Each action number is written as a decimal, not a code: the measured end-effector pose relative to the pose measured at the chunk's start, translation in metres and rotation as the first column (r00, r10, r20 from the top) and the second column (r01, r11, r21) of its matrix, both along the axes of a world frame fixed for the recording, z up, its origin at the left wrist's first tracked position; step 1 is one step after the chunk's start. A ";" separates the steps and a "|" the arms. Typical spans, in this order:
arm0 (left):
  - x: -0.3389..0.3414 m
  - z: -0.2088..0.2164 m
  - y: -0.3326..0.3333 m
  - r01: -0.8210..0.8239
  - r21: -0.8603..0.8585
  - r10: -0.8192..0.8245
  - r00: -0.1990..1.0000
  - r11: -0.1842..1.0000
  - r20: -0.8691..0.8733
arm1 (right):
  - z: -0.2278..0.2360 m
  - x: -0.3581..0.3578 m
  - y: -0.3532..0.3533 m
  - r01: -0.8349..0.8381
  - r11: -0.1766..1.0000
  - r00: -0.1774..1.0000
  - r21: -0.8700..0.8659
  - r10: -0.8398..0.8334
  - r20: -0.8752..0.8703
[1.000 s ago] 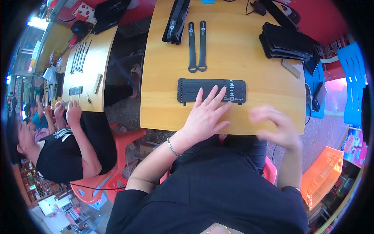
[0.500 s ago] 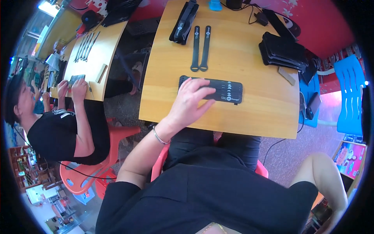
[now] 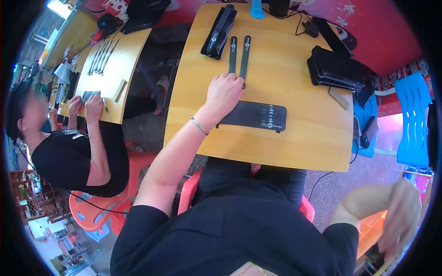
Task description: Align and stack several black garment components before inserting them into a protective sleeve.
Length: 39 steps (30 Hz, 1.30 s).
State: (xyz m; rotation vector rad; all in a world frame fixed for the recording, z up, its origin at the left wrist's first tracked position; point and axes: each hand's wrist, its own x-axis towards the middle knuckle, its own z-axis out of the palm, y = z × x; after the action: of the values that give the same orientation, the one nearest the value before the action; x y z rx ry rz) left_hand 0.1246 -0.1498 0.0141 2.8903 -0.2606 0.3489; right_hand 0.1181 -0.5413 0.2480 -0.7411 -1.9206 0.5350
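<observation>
So the left hand [image 3: 224, 94] is out flat-ish on the wooden table [image 3: 299, 138], fingers loosely curled and resting right where the near ends of two thin black straps [image 3: 239, 55] meet the left end of a flat black rectangular tray [image 3: 254, 116]; it looks like the fingertips touch the strap ends, but I honestly can't tell if it's gripping anything or just pressing down. The tray lies flat, a bit in from the table's near edge, with a strip of bare wood between it and that edge. Plenty of open tabletop to the tray's right, and a fair bit to its left out to the table's left edge. The two straps lie side by side just beyond the tray, pointing away from the person. Further beyond the tray and slightly left there's one bundle of black straps [image 3: 218, 31], and beyond it to the right sits one stack of black trays [image 3: 335, 69] near the right edge. The right hand [image 3: 400, 221] is way off the table, below and right of the tray, up in the air, blurred, fingers apparently spread, holding nothing I can make out. Far left of the tray, another person [image 3: 69, 142] sits at a second table [image 3: 99, 69].
</observation>
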 end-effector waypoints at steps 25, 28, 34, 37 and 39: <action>-0.106 0.034 -0.011 0.312 -0.761 -0.255 0.947 0.568 0.197 | -0.197 -0.002 0.162 0.273 0.684 -0.111 -0.677 -0.676 -0.728; -0.128 0.026 -0.011 0.023 -0.991 -0.255 0.967 0.132 -0.012 | -0.200 -0.025 0.159 0.368 0.606 -0.035 -0.705 -0.749 -0.661; -0.140 0.007 0.000 -0.336 -0.937 -0.183 0.931 -0.095 -0.315 | -0.208 -0.060 0.148 0.617 0.369 0.203 -0.695 -0.928 -0.312; -0.135 0.012 0.005 -0.365 -0.931 -0.131 0.924 -0.017 -0.360 | -0.214 -0.061 0.131 0.603 0.243 0.103 -0.759 -0.968 -0.228; -0.131 0.015 0.006 -0.387 -0.920 -0.073 0.917 0.069 -0.391 | -0.219 -0.061 0.124 0.555 0.127 -0.033 -0.822 -0.984 -0.175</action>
State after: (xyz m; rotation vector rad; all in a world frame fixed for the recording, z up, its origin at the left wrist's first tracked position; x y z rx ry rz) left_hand -0.0068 -0.1433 0.0287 1.4362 0.3156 -0.0258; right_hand 0.0573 -0.4170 0.0287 -1.6132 -0.1596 0.4134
